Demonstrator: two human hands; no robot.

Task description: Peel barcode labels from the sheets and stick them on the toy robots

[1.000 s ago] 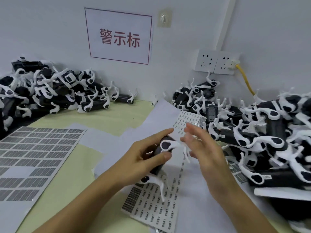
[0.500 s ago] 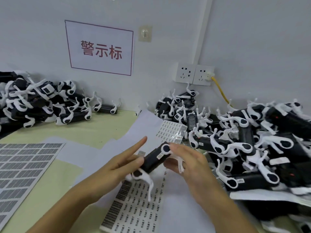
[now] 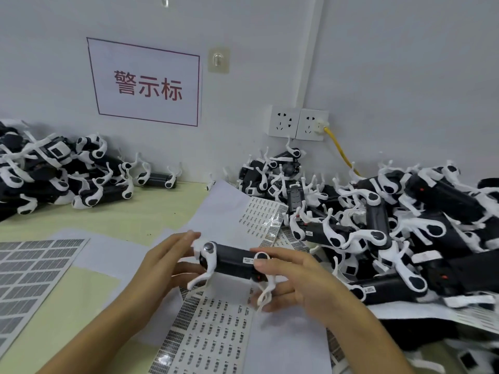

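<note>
A black-and-white toy robot (image 3: 232, 261) is held level above a barcode label sheet (image 3: 213, 327) on the table (image 3: 129, 220). Its left end is gripped by the left hand (image 3: 164, 259), fingers curled round it. Its right end is pinched by the right hand (image 3: 294, 276), thumb lying beside a small label (image 3: 248, 260) stuck on the body

The toy robot (image 3: 232, 261), tilted a moment ago, now lies level between both hands, its small barcode label (image 3: 248, 260) facing up. The left hand (image 3: 167, 261) holds its left end, the right hand (image 3: 294, 276) its right end, thumb beside the label.
</note>
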